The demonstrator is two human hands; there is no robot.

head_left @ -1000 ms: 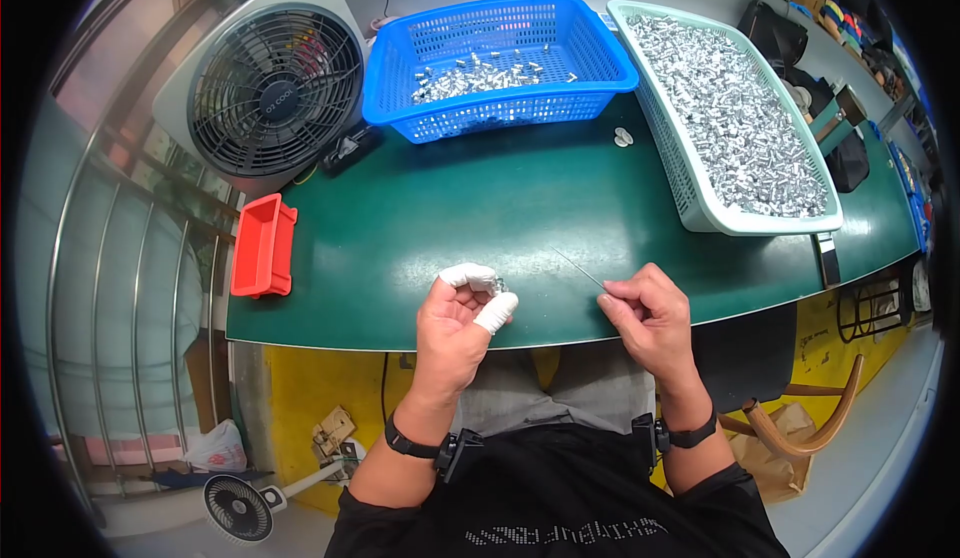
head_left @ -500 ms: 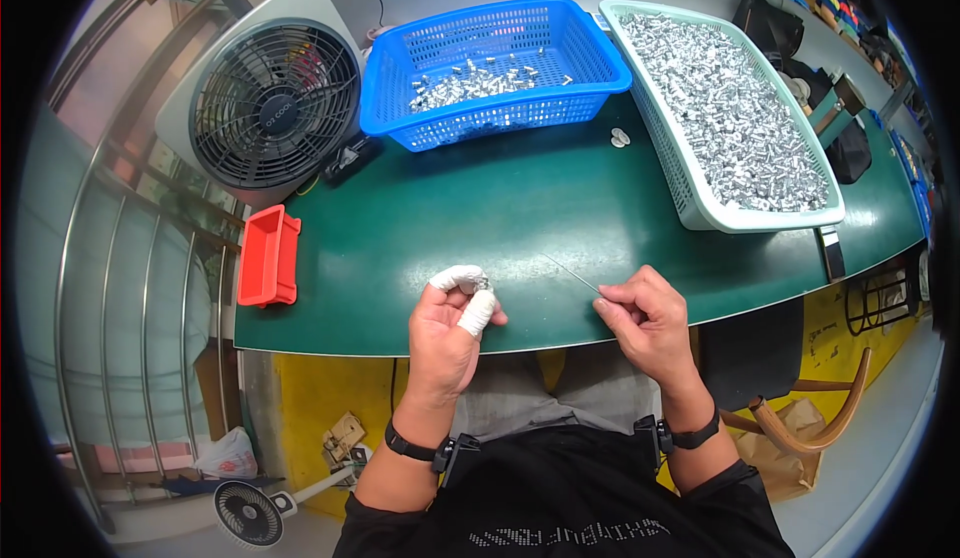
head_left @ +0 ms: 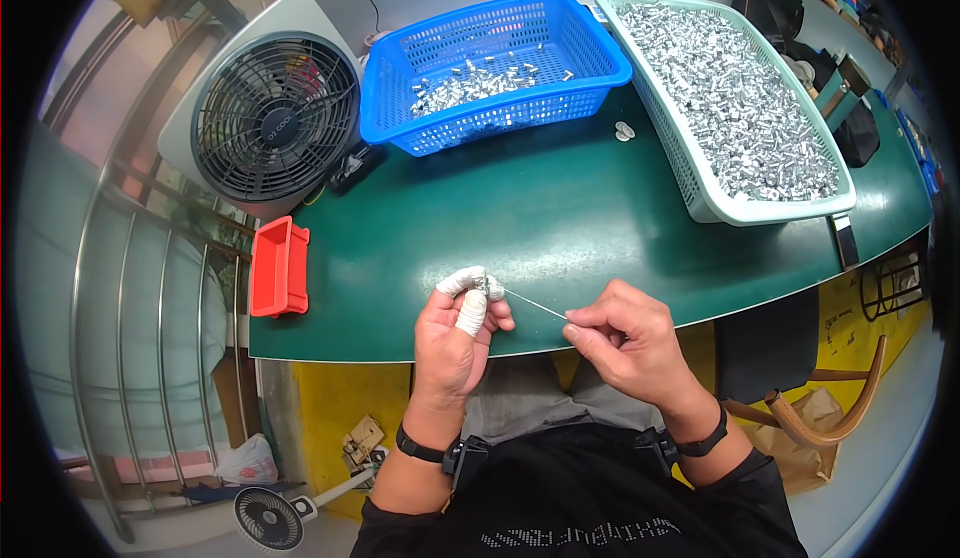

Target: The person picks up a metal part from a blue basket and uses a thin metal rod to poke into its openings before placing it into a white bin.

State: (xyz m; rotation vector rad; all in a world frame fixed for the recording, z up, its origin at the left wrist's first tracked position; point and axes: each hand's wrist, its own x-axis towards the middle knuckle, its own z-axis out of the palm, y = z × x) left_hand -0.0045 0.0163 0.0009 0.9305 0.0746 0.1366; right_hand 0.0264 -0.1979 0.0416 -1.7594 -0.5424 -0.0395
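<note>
My left hand [head_left: 462,328], its thumb and fingertips wrapped in white tape, pinches a small silvery metal part [head_left: 482,284] above the table's front edge. Between the taped fingers only a bit of the part shows. My right hand [head_left: 628,343] is closed on one end of a thin metal rod [head_left: 538,305]. The rod slants up to the left, and its far tip meets the small part at my left fingertips. Whether the tip is inside the part or only against it, I cannot tell.
On the green table [head_left: 430,198] stand a blue basket [head_left: 495,118] with some small metal parts, a pale green basket [head_left: 700,193] heaped with them, a red bin [head_left: 280,268] and a box fan [head_left: 275,123]. Small pale discs [head_left: 624,131] lie by the blue basket. A chair [head_left: 770,358] is at right.
My right hand has moved left and slightly down, bringing the rod's tip to the part in my left hand. The left hand still pinches the part. The whole view has shifted slightly.
</note>
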